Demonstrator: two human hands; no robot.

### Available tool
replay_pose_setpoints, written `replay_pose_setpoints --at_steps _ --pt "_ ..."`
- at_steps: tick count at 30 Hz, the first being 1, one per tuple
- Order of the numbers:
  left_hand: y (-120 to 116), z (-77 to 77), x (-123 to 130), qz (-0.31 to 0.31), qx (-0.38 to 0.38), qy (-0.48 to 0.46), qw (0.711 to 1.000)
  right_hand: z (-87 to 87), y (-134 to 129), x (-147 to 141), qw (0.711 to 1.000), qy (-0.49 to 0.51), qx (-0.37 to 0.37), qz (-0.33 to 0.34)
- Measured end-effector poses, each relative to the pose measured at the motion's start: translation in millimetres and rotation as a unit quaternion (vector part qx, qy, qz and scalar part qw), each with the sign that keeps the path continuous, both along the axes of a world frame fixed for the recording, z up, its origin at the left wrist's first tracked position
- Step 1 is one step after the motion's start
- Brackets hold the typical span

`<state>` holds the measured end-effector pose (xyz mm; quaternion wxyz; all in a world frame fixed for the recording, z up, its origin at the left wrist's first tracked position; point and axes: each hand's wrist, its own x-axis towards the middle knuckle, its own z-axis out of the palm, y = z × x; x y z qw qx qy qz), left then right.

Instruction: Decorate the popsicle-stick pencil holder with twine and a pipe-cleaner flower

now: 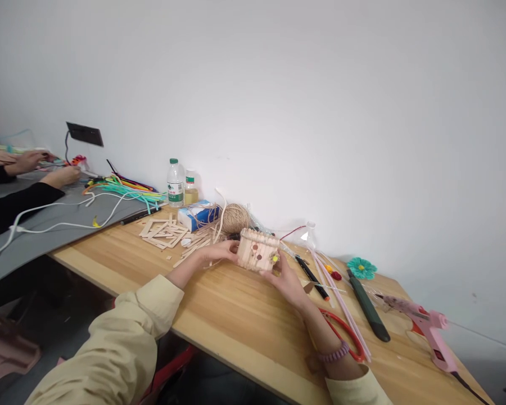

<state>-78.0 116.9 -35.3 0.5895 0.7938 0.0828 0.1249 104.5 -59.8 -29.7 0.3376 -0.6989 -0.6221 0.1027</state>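
Observation:
A small box made of craft sticks [258,251] is between my two hands, close to the tabletop. Brown dots and a yellow-green flower decorate the side facing me, and twine runs along its top rim. My left hand [221,251] grips its left edge, with the fingertips partly behind it. On the lower right corner, beside the flower, my right hand [285,278] is closed round the box. Just behind it sits a ball of twine [235,218]. Whether the box touches the table I cannot tell.
Loose craft sticks [163,233], a tissue pack [199,216] and bottles [175,185] stand left. To the right lie a marker [312,278], red-handled scissors [346,332], a green cutter [367,306] and a pink glue gun [428,323]. A co-worker's hands [61,176] are at the far left.

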Motion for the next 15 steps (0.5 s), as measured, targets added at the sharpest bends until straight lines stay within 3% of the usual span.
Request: replay_pose_setpoints --at_steps 5,15 --pt "-5.2 -1.7 1.0 0.028 -0.067 -0.017 0.997 4.0 -1.5 2.1 0.999 0.028 0.023 -0.025" --pt "-5.5 -16.9 2.3 0.105 -0.172 -0.026 0.979 10.7 -6.8 -0.2 0.993 -0.017 0.047 -0.107"
